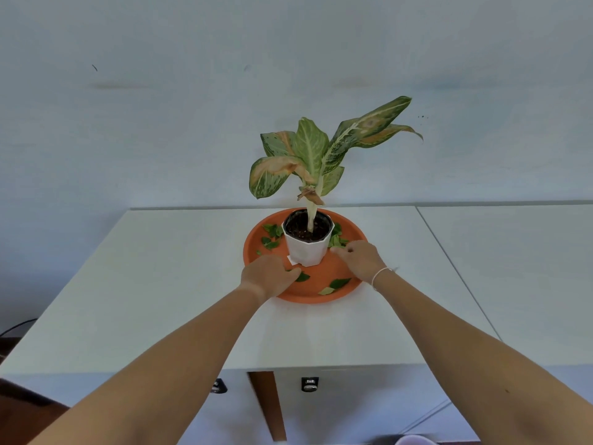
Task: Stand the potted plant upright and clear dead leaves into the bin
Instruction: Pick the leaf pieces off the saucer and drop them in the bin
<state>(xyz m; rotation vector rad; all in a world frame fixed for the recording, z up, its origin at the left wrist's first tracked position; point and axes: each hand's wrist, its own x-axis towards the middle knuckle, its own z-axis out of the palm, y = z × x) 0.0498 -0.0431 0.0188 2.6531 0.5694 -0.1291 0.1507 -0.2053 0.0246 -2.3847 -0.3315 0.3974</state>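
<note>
Reaching forward, left hand (pixel 269 275) fingers curled on a leaf (pixel 302 277), right hand (pixel 359 258) pinching leaves (pixel 339 241) beside upright pot (pixel 307 248)

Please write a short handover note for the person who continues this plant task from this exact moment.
Left hand: on the near-left rim of the orange tray, fingers closing on a small leaf; the grip is not clear.
Right hand: on the tray to the right of the white pot, fingers curled at the leaves; the grip is not clear.
Done: the potted plant stands upright in the tray.
Left: loose leaves lie around the pot. A bin is not clearly in view.
</note>
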